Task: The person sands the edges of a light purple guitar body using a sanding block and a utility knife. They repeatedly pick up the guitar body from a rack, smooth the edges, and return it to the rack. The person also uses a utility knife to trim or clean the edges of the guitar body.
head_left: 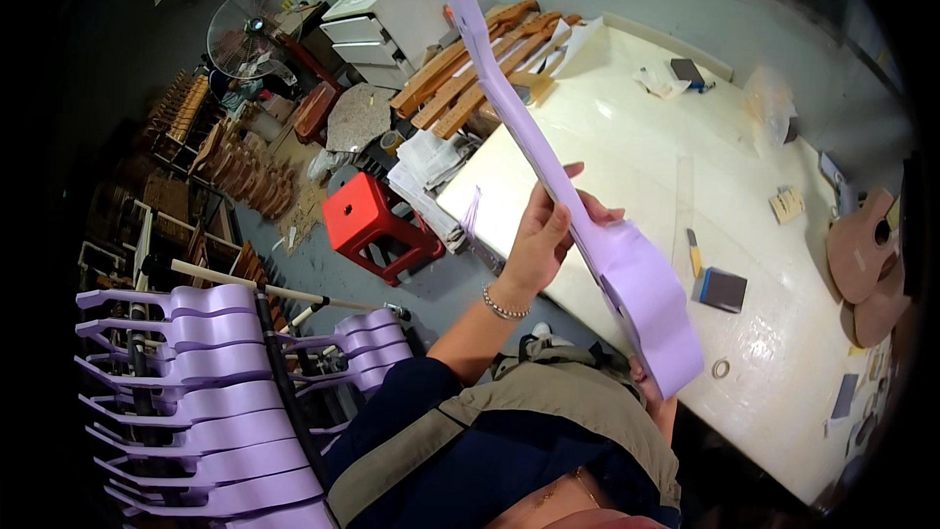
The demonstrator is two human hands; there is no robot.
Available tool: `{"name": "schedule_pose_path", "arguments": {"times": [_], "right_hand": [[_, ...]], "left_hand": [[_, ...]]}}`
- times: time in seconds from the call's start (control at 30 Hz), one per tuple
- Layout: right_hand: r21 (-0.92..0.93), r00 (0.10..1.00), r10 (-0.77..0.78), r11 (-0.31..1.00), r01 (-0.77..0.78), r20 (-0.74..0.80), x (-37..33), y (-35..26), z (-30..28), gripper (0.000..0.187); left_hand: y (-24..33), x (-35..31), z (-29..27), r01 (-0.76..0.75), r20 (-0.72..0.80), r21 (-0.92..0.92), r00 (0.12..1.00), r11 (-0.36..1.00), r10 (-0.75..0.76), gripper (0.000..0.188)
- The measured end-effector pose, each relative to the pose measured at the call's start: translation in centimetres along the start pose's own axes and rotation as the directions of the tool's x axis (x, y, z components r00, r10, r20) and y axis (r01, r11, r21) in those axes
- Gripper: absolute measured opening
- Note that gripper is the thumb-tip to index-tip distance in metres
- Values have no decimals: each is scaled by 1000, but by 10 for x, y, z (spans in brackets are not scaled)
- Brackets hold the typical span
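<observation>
A light purple ukulele point(641, 279), without visible strings, is held tilted on edge in front of me. Its neck points up and away, and its rounded body end is close to my waist. Around the neck, just above the body, my left hand point(548, 230) is closed, thumb on the near side and fingers coming out beyond. My right hand point(646, 384) grips the lower end of the body; most of its fingers are hidden by the ukulele. A white worktable point(627, 137) lies under and beyond it.
On the table are a dark sanding block point(723, 290), a yellow-handled knife point(694, 253) and a tape ring point(721, 368). Unpainted ukulele bodies point(862, 247) lean at the right. A rack of purple ukuleles point(230, 362) stands at left, near a red stool point(377, 220).
</observation>
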State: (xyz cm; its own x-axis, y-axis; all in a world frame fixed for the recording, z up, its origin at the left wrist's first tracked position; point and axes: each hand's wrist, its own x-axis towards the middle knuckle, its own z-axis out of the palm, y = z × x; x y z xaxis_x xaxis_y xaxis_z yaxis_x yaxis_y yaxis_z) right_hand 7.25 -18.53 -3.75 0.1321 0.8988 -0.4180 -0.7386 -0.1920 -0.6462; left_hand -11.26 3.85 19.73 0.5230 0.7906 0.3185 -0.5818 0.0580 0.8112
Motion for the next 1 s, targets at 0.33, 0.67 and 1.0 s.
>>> {"name": "schedule_pose_path", "arguments": {"times": [0.33, 0.67, 1.0], "right_hand": [[134, 999, 42, 990, -45, 26, 17, 3, -11, 33], [233, 994, 96, 967, -107, 55, 15, -2, -4, 44], [201, 989, 92, 973, -115, 119, 18, -4, 10, 91]], "left_hand": [[1, -4, 13, 38, 105, 29, 994, 999, -41, 58], [0, -3, 29, 17, 210, 45, 977, 999, -26, 57], [23, 12, 46, 23, 64, 52, 998, 998, -26, 27]]}}
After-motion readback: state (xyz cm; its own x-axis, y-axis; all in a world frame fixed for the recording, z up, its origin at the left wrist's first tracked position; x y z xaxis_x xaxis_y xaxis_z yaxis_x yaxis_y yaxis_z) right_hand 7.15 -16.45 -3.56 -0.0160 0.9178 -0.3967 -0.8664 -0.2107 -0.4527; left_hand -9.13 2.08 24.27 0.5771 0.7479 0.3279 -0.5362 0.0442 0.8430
